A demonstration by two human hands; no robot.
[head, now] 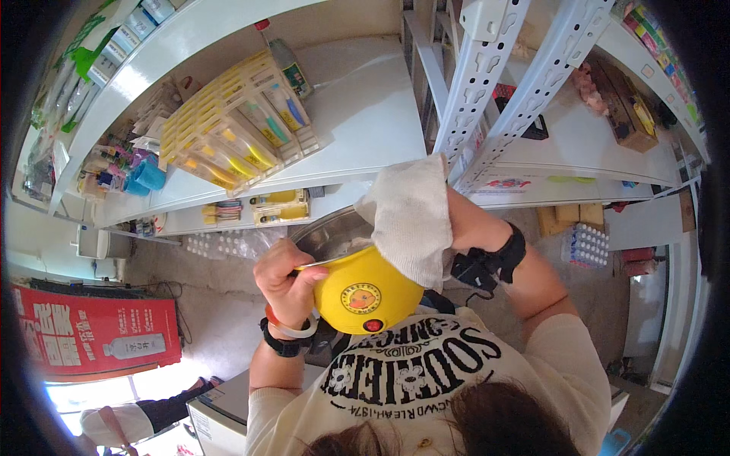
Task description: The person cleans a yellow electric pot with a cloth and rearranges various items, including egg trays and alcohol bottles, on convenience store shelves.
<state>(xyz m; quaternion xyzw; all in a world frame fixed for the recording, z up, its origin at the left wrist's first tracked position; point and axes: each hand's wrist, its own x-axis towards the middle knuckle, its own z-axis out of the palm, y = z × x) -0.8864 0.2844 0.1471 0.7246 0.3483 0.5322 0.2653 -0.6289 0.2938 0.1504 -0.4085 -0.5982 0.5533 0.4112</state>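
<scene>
A yellow bowl or pot [365, 290] with a metal inside and a duck emblem is tilted in front of my chest. My left hand [291, 273] grips its rim on the left, thumb outside. A pale cloth [408, 219] covers my right hand [408, 228], which rests over the bowl's right rim; the fingers are hidden beneath the cloth. Part of the metal interior [336, 236] shows between the two hands.
Ahead, a white shelf [365, 114] holds a yellow rack of toothbrushes [239, 125] and a bottle [288, 65]. Perforated metal uprights [479, 74] stand at its right. Packed bottles [587, 245] lie on the floor at right. A person [125, 422] is at lower left, near a white cabinet [222, 404].
</scene>
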